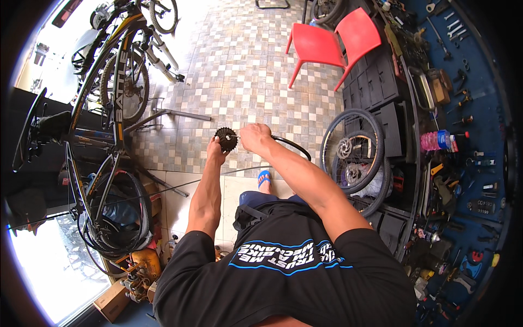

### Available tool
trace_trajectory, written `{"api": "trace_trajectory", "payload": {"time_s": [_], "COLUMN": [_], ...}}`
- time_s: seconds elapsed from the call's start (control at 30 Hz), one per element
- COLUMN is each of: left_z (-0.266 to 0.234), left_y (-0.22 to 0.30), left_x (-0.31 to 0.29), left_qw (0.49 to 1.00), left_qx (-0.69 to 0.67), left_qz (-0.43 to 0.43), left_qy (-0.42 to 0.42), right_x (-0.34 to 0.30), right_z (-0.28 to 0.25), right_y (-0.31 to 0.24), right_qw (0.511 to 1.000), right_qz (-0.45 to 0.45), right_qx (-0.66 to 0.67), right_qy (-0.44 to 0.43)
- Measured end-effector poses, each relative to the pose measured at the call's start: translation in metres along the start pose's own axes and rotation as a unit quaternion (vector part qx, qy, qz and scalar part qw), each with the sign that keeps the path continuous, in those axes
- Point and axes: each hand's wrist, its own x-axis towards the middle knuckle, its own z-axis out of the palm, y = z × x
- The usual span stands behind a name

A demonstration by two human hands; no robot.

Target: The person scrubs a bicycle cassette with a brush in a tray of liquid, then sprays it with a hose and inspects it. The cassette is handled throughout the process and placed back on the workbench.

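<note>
My left hand (216,149) grips a black bicycle cassette (231,146) by its left edge, its toothed face turned upward. Close on its right, my right hand (255,136) is closed around a nozzle whose thin, light-coloured tip (236,135) points at the cassette's centre. Most of the nozzle's body is hidden by the fingers. From behind this hand a black hose (295,145) curves away to the right and downward. Both hands are held out in front of me above the tiled floor.
A bicycle frame (119,92) hangs on the left beside a repair stand leg (188,114). Wheels (326,150) lean on black drawers (370,82) at right. A red chair (318,43) stands farther off. Tools hang on a blue wall board (485,136). A thin cable (158,191) crosses at left.
</note>
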Motion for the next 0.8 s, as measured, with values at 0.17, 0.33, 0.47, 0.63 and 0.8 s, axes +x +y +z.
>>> {"api": "trace_trajectory", "payload": {"time_s": [0.17,0.33,0.47,0.63,0.8], "left_z": [-0.002,0.014,0.025,0.039,0.044], "left_y": [-0.005,-0.008,0.000,0.013,0.013], "left_x": [0.014,0.012,0.006,-0.003,0.001], "left_qw": [0.982,0.967,0.965,0.968,0.973], "left_qx": [0.095,0.135,0.174,0.197,0.188], "left_qz": [0.165,0.215,0.186,0.129,0.089], "left_qy": [-0.018,0.003,0.058,0.089,0.101], "right_x": [0.005,0.013,0.011,0.011,0.006], "right_z": [-0.003,0.005,-0.001,0.006,0.007], "right_y": [-0.009,-0.002,-0.006,-0.004,0.005], "right_qw": [1.000,1.000,0.999,0.999,0.999], "right_qz": [-0.005,-0.004,0.014,0.008,-0.006], "right_qx": [0.022,0.014,-0.018,-0.027,-0.028], "right_qy": [-0.006,0.014,0.025,0.032,0.027]}}
